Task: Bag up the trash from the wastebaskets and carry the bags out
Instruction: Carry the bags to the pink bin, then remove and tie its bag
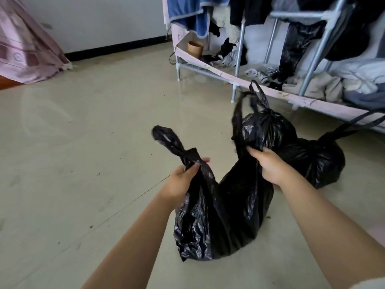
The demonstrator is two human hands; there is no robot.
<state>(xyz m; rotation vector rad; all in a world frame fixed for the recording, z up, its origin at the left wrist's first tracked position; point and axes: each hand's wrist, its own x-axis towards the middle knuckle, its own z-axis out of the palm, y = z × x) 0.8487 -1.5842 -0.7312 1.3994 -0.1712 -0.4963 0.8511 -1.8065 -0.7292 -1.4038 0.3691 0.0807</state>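
Note:
A black trash bag (pixel 220 215) stands on the tiled floor in front of me, its mouth pulled apart into two handle ends. My left hand (pixel 181 180) grips the left handle, whose twisted end sticks up to the left. My right hand (pixel 268 165) grips the right handle, which loops upward. Behind my right hand sit two more black bags with knotted tops: one (pixel 268 130) directly behind and another (pixel 316 159) further right, its long ties trailing off to the right.
A metal-framed fabric wardrobe (pixel 239 80) full of clothes stands at the back right, close behind the bags. A pink cloth (pixel 27 51) hangs to the floor at the far left. Glossy beige floor (pixel 93 132) spreads to the left and front.

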